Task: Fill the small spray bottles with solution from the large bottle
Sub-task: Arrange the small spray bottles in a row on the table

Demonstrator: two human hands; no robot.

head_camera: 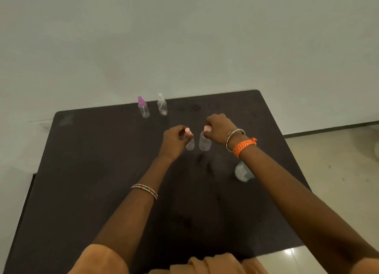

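Dark table (102,171): bearing five bottles.
Left hand (174,140): curling its fingers round a small clear spray bottle with a pink cap (189,139), mid-table.
Right hand (218,128): pinching the pink cap of a second small spray bottle (205,143), which is standing just beside the first.
Purple-capped spray bottle (143,107) and white-capped spray bottle (162,105): standing side by side at the far edge, untouched.
Large bottle (243,172): sitting near the right edge, partly hidden under the right forearm.

Two clear pink-capped bottles (190,140) (205,142) upright mid-table, side by side; purple-capped bottle (143,108), white-capped bottle (162,105) at far edge; large bottle (242,171) near right.
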